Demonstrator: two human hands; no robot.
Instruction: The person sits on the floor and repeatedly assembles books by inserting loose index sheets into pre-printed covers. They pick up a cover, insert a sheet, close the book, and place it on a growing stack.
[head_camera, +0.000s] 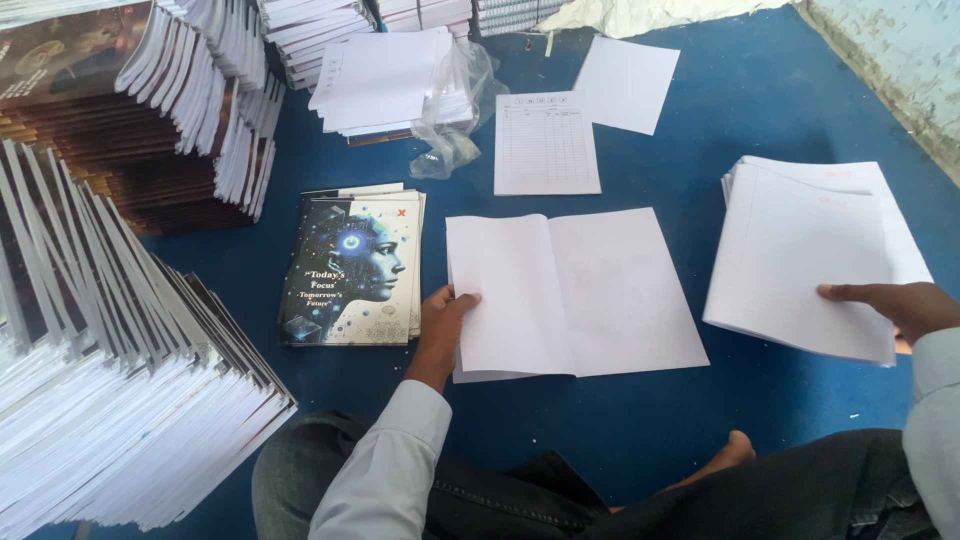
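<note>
My left hand (443, 318) rests flat, unclenched, on the left edge of the open cover (572, 293) lying on the blue floor (640, 420) — my right hand (898, 305) grasps the top sheets (800, 260) of the stack just right of it.

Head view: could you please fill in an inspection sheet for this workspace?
Surface: blue floor mat.
Job's things: open blank folded sheets; ruled paper stack.
Clutter: illustrated covers pile; plastic wrap; printed form sheet; blank sheet; booklet stacks.
Grips: left hand touching the folded sheets' left edge; right hand holding the ruled stack's top sheet.
Cables: nothing seen.
Surroundings: worn wall.
</note>
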